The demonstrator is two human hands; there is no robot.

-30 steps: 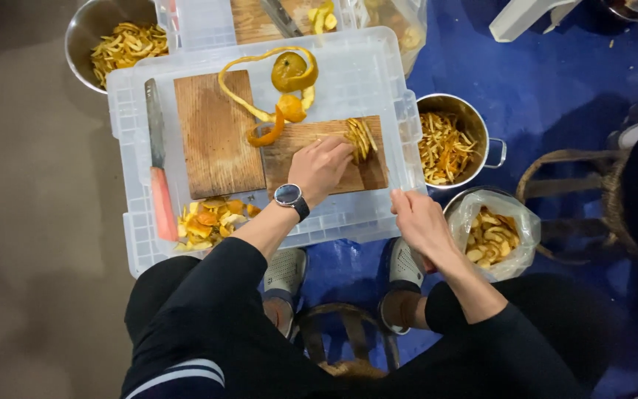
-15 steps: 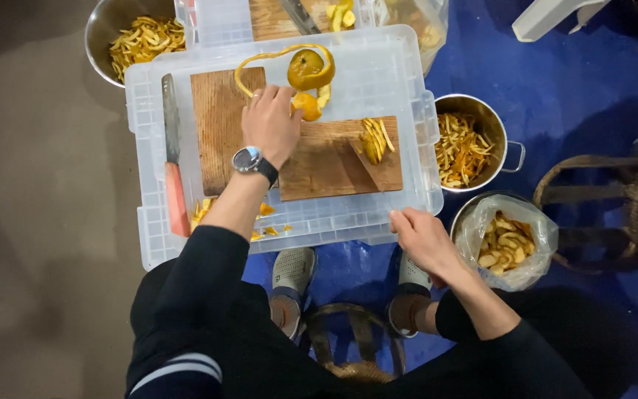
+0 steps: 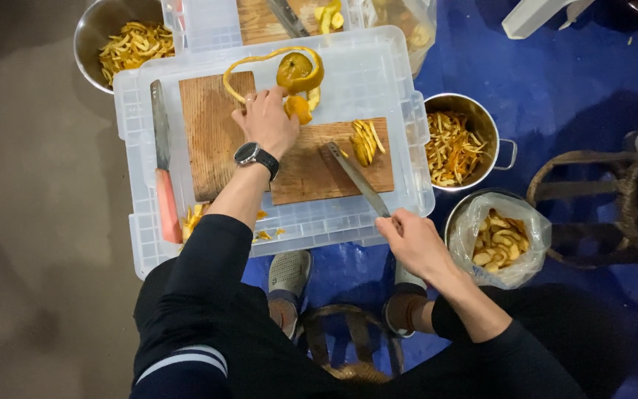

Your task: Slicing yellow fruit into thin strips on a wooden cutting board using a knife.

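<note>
Change: since the earlier frame a long knife (image 3: 359, 179) has come up in the right hand (image 3: 413, 241), its blade now lying slantwise across the near right board; the left hand (image 3: 266, 120) has stayed by the peeled fruit at the far edge of the boards.
Lid: a clear plastic storage-box lid (image 3: 415, 159) serves as the work surface, resting over a blue floor covering, with grey floor to the left.
Boards: two wooden cutting boards (image 3: 208, 140) lie on the lid, one standing lengthwise on the left, one lying crosswise on the right, touching each other.
Left bowl: a steel bowl (image 3: 94, 33) of yellow peel strips sits far left, just beyond the lid's corner.
Right pot: a steel pot (image 3: 474, 117) of cut peel strips stands just beside the lid's right edge.
Bag: near the pot, a bowl lined with a clear plastic bag (image 3: 533, 236) holds peel chunks.
Spare knife: a second knife with a salmon-pink handle (image 3: 162, 166) lies along the left edge of the lid, untouched.
Right hand: fingers closed round the long knife's handle, at the near right edge of the lid.
Left hand: fingers curled together, tips touching a piece of orange peel (image 3: 298, 108) at the boards' far side; a wristwatch (image 3: 255, 156) sits on the wrist.
Fruit: a peeled citrus (image 3: 295, 70) with a long spiral of rind rests just beyond the left hand.
Cut strips: a small heap of sliced peel (image 3: 365, 140) lies on the right board, just beside the blade tip.
Scraps: peel bits (image 3: 195, 217) lie on the lid near the left forearm.
</note>
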